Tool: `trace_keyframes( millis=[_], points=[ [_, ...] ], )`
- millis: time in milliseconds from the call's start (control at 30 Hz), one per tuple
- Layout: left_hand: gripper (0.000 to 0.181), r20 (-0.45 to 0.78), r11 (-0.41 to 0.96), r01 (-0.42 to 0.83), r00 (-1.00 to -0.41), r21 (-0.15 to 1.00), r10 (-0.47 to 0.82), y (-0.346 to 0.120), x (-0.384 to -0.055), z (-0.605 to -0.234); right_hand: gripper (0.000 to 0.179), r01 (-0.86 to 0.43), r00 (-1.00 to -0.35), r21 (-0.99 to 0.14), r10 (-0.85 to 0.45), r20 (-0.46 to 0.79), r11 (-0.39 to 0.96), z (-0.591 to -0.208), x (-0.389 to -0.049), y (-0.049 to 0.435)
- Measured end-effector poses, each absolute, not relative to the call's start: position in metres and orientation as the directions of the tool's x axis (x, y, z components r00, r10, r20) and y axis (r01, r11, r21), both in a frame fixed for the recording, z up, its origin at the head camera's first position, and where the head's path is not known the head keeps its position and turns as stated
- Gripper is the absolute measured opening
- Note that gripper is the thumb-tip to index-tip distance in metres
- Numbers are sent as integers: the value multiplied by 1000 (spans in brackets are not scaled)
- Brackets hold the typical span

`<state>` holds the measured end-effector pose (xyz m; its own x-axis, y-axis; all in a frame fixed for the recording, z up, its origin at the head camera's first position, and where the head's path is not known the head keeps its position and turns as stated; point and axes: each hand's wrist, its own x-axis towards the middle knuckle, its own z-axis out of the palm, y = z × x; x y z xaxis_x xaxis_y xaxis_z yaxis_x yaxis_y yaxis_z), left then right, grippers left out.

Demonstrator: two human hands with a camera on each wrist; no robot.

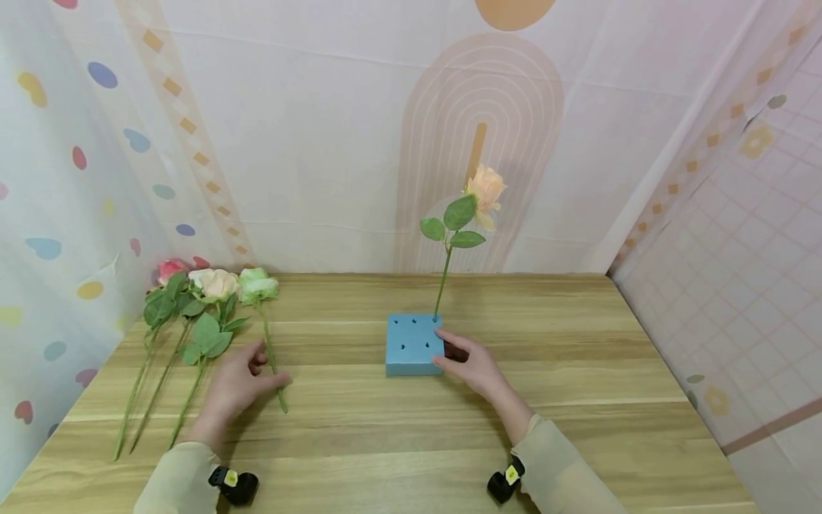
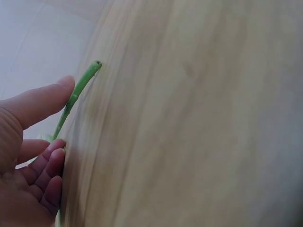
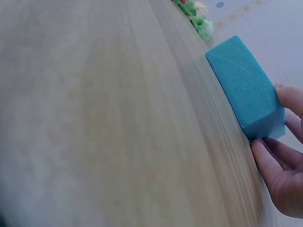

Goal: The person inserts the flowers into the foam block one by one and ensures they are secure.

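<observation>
A blue foam block (image 1: 414, 350) with several small holes in its top sits on the table. A peach artificial rose (image 1: 486, 189) stands in its back right hole, tilted slightly right. My right hand (image 1: 472, 368) holds the block's right side, thumb near the front and a finger at the top edge. On the left, my left hand (image 1: 240, 385) is over the stem of a green-white rose (image 1: 258, 285), which lies on the table. Its thumb overlaps the stem (image 2: 71, 101) near the cut end in the left wrist view, with a gap between thumb and fingers.
Left of that hand lie a cream rose (image 1: 218, 284), a pink rose (image 1: 172, 270) and another stem (image 1: 160, 385) on the wooden table (image 1: 359, 442). Patterned curtains (image 1: 308, 143) hang behind the table and along its sides.
</observation>
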<state>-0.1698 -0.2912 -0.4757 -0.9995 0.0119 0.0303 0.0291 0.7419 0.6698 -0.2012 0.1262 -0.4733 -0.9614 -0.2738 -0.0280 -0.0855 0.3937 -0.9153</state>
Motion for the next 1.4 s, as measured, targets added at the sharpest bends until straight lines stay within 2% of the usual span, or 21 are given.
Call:
trace_keyframes(
  millis=[233, 400, 933, 1400],
  points=[
    [89, 17, 747, 24, -1000, 664, 17, -290, -169, -472, 56, -79, -962, -919, -271, -31, 387, -472, -200, 126],
    [83, -21, 750, -26, -1000, 661, -15, -290, -166, -467, 56, -82, -962, -920, -272, -28, 384, -473, -200, 126],
    [74, -72, 675, -100, -995, 731, -69, -293, -164, -466, 55, -84, -963, -923, -267, -21, 375, -476, -201, 126],
    [65, -132, 503, -150, -989, 851, -72, -293, -163, -470, 56, -87, -964, -914, -265, -22, 395, -474, -201, 126]
  ],
)
